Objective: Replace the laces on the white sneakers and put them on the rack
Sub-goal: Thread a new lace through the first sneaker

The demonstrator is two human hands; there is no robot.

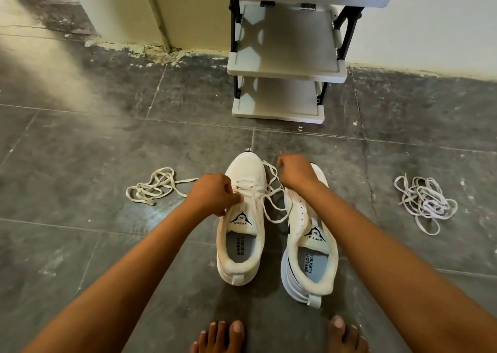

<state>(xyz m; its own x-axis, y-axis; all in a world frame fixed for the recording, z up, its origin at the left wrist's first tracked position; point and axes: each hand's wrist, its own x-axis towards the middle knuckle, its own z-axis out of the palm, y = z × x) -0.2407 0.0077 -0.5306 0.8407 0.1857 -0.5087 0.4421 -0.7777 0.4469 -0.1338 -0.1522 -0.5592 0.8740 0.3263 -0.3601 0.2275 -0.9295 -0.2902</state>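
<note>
Two white sneakers stand side by side on the dark floor, toes pointing away from me. The left sneaker (243,245) carries a cream lace (271,204) through its upper eyelets, with loose loops spilling toward the right sneaker (309,247), which has bare eyelets. My left hand (213,192) pinches the lace at the left sneaker's eyelets. My right hand (294,172) hovers over the right sneaker's toe and pinches a strand of the same lace. A cream lace bundle (153,186) lies on the floor to the left. A whiter lace pile (425,202) lies to the right.
A grey plastic shoe rack (285,67) with black posts stands against the white wall just beyond the sneakers, its shelves bare. A cream pillar (139,11) rises at the back left. My bare toes (223,336) show at the bottom edge.
</note>
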